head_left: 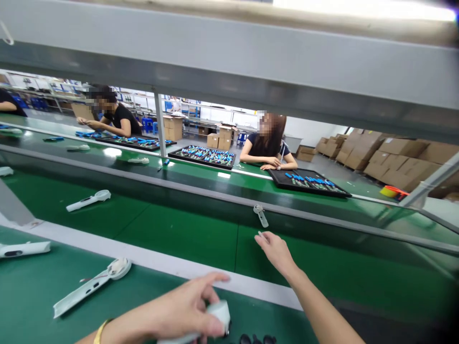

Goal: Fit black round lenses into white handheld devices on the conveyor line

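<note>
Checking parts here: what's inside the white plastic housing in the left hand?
The white housing shows a dark part at one end; the left hand and shell hide the rest.

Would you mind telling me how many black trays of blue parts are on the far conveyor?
3: the left tray before a co-worker, the middle tray, and the right tray before another co-worker. More may lie beyond the picture's left edge.

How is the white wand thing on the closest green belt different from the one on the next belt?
The closest white plastic wand looks bigger than the farther white plastic wand, being nearer. The closest one shows holes and a thin wire; the farther one looks smoother. Both have a round head and lie on green belts.
</note>
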### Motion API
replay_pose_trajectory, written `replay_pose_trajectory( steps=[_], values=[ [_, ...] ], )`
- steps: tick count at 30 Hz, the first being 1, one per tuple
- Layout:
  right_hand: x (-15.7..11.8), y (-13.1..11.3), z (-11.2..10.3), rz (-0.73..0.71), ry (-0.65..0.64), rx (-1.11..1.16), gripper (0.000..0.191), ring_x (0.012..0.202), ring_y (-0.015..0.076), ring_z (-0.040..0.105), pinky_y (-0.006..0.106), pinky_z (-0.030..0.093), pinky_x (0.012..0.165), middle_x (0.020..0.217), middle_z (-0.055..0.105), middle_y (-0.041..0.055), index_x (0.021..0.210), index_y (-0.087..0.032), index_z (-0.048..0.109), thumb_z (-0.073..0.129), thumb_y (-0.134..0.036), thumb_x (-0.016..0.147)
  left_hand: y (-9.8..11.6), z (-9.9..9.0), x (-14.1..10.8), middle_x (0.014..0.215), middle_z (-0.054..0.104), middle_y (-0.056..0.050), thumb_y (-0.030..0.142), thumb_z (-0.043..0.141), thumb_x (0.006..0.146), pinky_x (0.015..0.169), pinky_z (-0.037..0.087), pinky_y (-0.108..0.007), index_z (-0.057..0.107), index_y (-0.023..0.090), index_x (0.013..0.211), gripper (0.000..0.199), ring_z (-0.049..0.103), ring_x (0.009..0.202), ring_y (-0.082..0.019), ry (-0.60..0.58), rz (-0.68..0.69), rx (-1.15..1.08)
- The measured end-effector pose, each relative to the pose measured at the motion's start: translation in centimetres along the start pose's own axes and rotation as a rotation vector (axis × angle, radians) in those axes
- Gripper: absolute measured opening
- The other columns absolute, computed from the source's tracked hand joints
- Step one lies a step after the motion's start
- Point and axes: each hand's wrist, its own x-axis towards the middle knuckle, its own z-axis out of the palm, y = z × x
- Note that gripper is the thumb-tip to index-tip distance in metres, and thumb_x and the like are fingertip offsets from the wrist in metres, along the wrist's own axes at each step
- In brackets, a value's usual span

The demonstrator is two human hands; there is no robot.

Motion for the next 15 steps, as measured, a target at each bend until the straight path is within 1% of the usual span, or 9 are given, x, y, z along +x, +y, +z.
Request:
replay_pose_trajectory(
  steps=[2, 4, 5, 6, 8, 10, 12, 14, 15],
  values=[
    [3.0, 0.2, 0.2, 0.074, 0.062, -0.059, 0.036, 0.091, 0.0257, 0.060, 0.032, 0.041, 0.069, 0.096, 0.064, 0.0078, 0.109, -0.021, 0.054, 0.042, -0.047, 0.087, 0.4, -2.4, 1.9, 0.109, 0.057, -0.002, 0.032, 0.065, 0.073, 0.071, 0.048, -0.029, 0.035, 0.032, 0.135, 0.069, 0.061, 0.083, -0.017, 0.294, 0.108, 0.384],
    [5.3, 0.0, 0.8, 0.121, 0.111, -0.116, 0.042, 0.097, 0.0302, 0.059, 0.037, 0.042, 0.072, 0.104, 0.061, 0.0132, 0.118, -0.018, 0.049, 0.044, -0.046, 0.087, 0.1, -5.3, 4.5, 0.116, 0.056, -0.005, 0.028, 0.058, 0.079, 0.083, 0.044, -0.033, 0.039, 0.028, 0.133, 0.057, 0.058, 0.099, -0.021, 0.585, 0.172, 0.751],
    [6.1, -0.2, 1.2, 0.132, 0.130, -0.141, 0.043, 0.098, 0.0316, 0.059, 0.038, 0.042, 0.074, 0.106, 0.059, 0.0153, 0.119, -0.016, 0.048, 0.045, -0.045, 0.087, -0.2, -6.8, 5.8, 0.118, 0.056, -0.006, 0.025, 0.054, 0.080, 0.084, 0.043, -0.034, 0.040, 0.026, 0.132, 0.054, 0.057, 0.102, -0.022, 0.692, 0.169, 0.892],
    [6.8, -0.4, 1.6, 0.137, 0.144, -0.163, 0.042, 0.096, 0.0322, 0.060, 0.039, 0.043, 0.074, 0.107, 0.058, 0.0167, 0.117, -0.014, 0.048, 0.047, -0.044, 0.087, -0.5, -8.2, 7.1, 0.118, 0.057, -0.008, 0.022, 0.052, 0.081, 0.085, 0.043, -0.036, 0.041, 0.023, 0.131, 0.052, 0.058, 0.102, -0.023, 0.771, 0.152, 0.994],
    [7.6, -0.7, 2.4, 0.133, 0.160, -0.195, 0.036, 0.093, 0.0310, 0.062, 0.039, 0.044, 0.075, 0.107, 0.057, 0.0172, 0.112, -0.012, 0.051, 0.049, -0.038, 0.087, -1.2, -10.5, 9.1, 0.114, 0.059, -0.011, 0.015, 0.051, 0.079, 0.086, 0.043, -0.040, 0.046, 0.018, 0.128, 0.049, 0.059, 0.100, -0.026, 0.851, 0.122, 1.103],
    [8.1, -0.7, 3.0, 0.127, 0.162, -0.206, 0.027, 0.092, 0.0282, 0.062, 0.039, 0.045, 0.077, 0.106, 0.058, 0.0160, 0.107, -0.010, 0.053, 0.049, -0.031, 0.089, -1.6, -11.8, 10.1, 0.113, 0.060, -0.013, 0.009, 0.051, 0.076, 0.089, 0.040, -0.046, 0.051, 0.016, 0.123, 0.048, 0.057, 0.105, -0.030, 0.880, 0.115, 1.124],
    [8.3, -0.7, 3.0, 0.130, 0.147, -0.194, 0.021, 0.092, 0.0250, 0.061, 0.039, 0.045, 0.079, 0.102, 0.060, 0.0134, 0.103, -0.010, 0.054, 0.048, -0.026, 0.090, -1.9, -11.9, 10.3, 0.123, 0.055, -0.015, 0.006, 0.051, 0.074, 0.096, 0.035, -0.051, 0.052, 0.016, 0.122, 0.049, 0.049, 0.117, -0.032, 0.910, 0.115, 1.146],
    [8.3, -0.9, 2.8, 0.138, 0.121, -0.150, 0.019, 0.091, 0.0225, 0.060, 0.039, 0.046, 0.079, 0.097, 0.061, 0.0105, 0.099, -0.011, 0.056, 0.047, -0.026, 0.090, -1.9, -11.0, 9.8, 0.134, 0.047, -0.015, 0.008, 0.051, 0.076, 0.103, 0.028, -0.053, 0.052, 0.018, 0.122, 0.047, 0.039, 0.127, -0.032, 0.909, 0.159, 1.095],
    [8.1, -1.3, 2.6, 0.139, 0.102, -0.114, 0.019, 0.088, 0.0214, 0.060, 0.039, 0.046, 0.077, 0.094, 0.062, 0.0094, 0.096, -0.012, 0.056, 0.047, -0.028, 0.090, -1.8, -10.4, 9.4, 0.137, 0.043, -0.015, 0.013, 0.051, 0.079, 0.105, 0.026, -0.052, 0.050, 0.018, 0.124, 0.045, 0.035, 0.130, -0.032, 0.883, 0.202, 1.013]
  ],
)
